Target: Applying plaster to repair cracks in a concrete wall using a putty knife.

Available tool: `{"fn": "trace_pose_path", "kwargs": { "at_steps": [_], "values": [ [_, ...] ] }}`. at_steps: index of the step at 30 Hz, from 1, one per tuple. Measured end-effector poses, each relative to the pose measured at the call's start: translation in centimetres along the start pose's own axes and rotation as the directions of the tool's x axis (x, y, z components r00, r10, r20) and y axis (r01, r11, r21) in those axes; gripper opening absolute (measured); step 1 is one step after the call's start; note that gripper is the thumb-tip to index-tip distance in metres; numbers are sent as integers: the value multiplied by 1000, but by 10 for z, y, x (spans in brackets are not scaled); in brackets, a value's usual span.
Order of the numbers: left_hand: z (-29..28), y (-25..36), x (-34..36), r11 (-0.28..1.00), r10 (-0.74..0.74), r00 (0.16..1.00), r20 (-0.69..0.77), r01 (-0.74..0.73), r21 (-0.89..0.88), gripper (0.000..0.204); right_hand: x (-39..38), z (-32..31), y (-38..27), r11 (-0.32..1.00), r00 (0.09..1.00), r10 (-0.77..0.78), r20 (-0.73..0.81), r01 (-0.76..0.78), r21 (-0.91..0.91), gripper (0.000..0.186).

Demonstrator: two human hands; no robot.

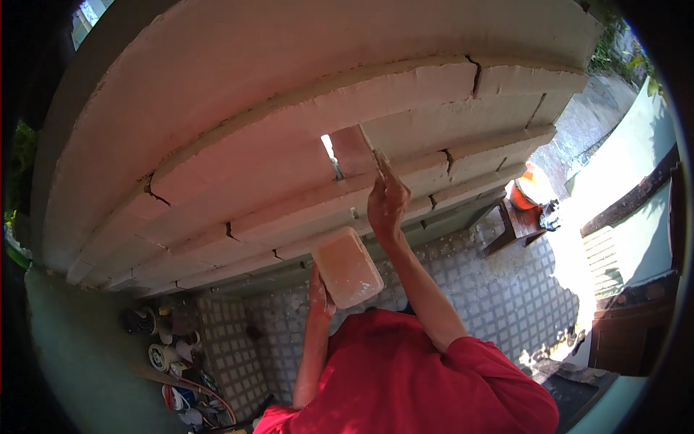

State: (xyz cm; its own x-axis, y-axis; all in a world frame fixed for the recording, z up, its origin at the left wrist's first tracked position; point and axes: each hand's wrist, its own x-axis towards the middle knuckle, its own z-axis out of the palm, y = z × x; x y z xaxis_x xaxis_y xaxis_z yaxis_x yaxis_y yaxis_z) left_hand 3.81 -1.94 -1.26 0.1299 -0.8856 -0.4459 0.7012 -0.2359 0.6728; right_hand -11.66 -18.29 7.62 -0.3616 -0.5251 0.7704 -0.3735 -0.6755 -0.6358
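In front of me rises a pale wall [405, 32] with long horizontal ledges and dark vertical cracks, tinted pink on its left part. My right hand [389, 199] is raised against it, fingers closed on what looks like a flat scraper [367, 141]; the hand hides most of its handle. Just left of the scraper, a narrow bright white strip [329, 148] shows on the wall; I cannot tell whether it is a gap or a reflection. Lower down, my left hand [320, 293] grips a tan rectangular tray [348, 266] with rounded corners and white smears, tilted and apart from the wall.
Below lies a checkered tile floor [463, 289]. A small wooden stool [512, 226] bears an orange-and-white bucket [531, 186] at the right. Shoes, cords and a round white appliance [160, 356] crowd the lower left. A sunlit pale wall [627, 195] stands farther right.
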Motion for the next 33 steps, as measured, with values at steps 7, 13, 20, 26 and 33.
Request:
{"fn": "trace_pose_path", "kwargs": {
  "at_steps": [7,13,20,26,33],
  "values": [
    [-11,-7,12,997,-43,999,2,43,-58,58,33,3,8,985,1000,-1,-9,-1,-173,46],
    [-14,-5,13,997,-46,998,43,49,-52,58,-5,11,-19,994,992,26,124,-38,99,49],
    [-4,1,10,999,-37,999,27,38,-37,58,35,-13,13,982,996,92,-18,-94,-162,51],
    [-4,7,7,997,-71,997,32,71,-16,60,-2,10,-16,970,957,112,267,-47,-237,59],
    [-24,2,18,994,-94,994,51,97,-57,59,66,-19,18,770,808,-472,352,572,-280,45]
  ]
}}
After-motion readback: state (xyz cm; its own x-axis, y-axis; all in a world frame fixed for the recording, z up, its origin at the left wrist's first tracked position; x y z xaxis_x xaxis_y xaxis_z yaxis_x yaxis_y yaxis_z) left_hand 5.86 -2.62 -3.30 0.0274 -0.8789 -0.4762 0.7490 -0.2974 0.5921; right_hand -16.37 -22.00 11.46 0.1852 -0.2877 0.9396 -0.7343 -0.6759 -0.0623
